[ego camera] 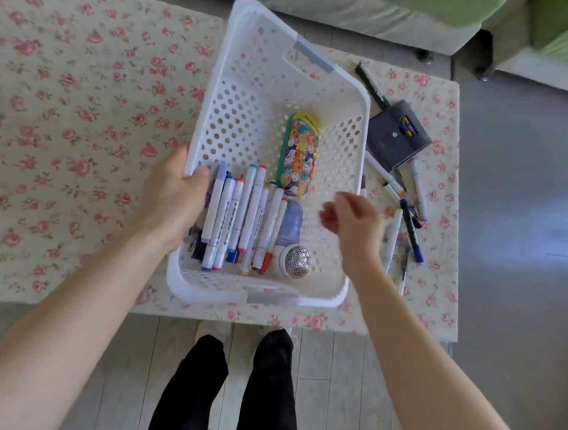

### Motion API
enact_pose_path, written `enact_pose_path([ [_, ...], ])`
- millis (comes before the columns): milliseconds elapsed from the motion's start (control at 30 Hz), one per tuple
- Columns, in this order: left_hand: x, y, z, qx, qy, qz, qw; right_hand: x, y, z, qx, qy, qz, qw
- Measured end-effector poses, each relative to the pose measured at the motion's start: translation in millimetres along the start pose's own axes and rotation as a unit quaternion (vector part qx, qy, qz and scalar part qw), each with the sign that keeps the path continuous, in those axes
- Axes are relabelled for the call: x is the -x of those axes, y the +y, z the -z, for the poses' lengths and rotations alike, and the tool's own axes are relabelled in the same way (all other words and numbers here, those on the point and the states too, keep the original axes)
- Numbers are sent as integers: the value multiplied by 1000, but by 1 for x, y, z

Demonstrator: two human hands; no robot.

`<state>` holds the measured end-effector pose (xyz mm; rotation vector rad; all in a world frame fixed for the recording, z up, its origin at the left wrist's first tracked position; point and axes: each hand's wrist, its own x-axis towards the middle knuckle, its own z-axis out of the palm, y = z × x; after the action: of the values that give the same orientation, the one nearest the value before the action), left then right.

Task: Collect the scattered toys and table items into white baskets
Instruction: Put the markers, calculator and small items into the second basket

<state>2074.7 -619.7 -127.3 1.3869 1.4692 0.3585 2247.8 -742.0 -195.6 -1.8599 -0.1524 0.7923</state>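
basket (205,289): centre of frame, on bench (81,136), part-filled.
left hand (177,191): grasping the basket's left rim; hold it steady.
right hand (352,219): released, empty, above basket; reach right, gather several loose markers (411,231).

Both bare forearms reach forward from the lower corners. The left hand (174,195) grips the white basket (262,64) at its left rim, thumb hooked over the edge and fingers hidden beneath. The right hand (352,219) hovers palm down, blurred, its fingers loosely curled and holding nothing.
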Motion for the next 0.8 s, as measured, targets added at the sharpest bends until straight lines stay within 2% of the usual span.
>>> enact_pose_path([
  [67, -5, 5, -1, -5, 23, 1, 1000, -23, 14, 36, 42, 90, -43, 994],
  [133, -7, 11, -6, -10, 44, 4, 999, -42, 36, 65, 136, 131, -92, 978],
  [200, -8, 16, -11, -10, 60, 11, 998, -57, 55, 86, 194, 135, -123, 964],
  [267, -10, 19, -17, -4, 88, 23, 996, -74, 67, 95, 247, 98, -116, 957],
  [367, -10, 24, -26, 1, 107, 35, 994, -101, 68, 90, 303, 36, -60, 950],
  [467, -10, 27, -35, -3, 114, 33, 993, -129, 66, 76, 370, -7, -19, 929],
  [633, -8, 37, -50, -11, 116, 17, 993, -163, 75, 67, 484, -67, -52, 871],
  [700, -6, 40, -54, -14, 112, 17, 993, -168, 78, 66, 469, -67, -49, 879],
  [800, -2, 40, -58, -14, 105, 13, 994, -162, 75, 69, 363, -15, -18, 931],
])
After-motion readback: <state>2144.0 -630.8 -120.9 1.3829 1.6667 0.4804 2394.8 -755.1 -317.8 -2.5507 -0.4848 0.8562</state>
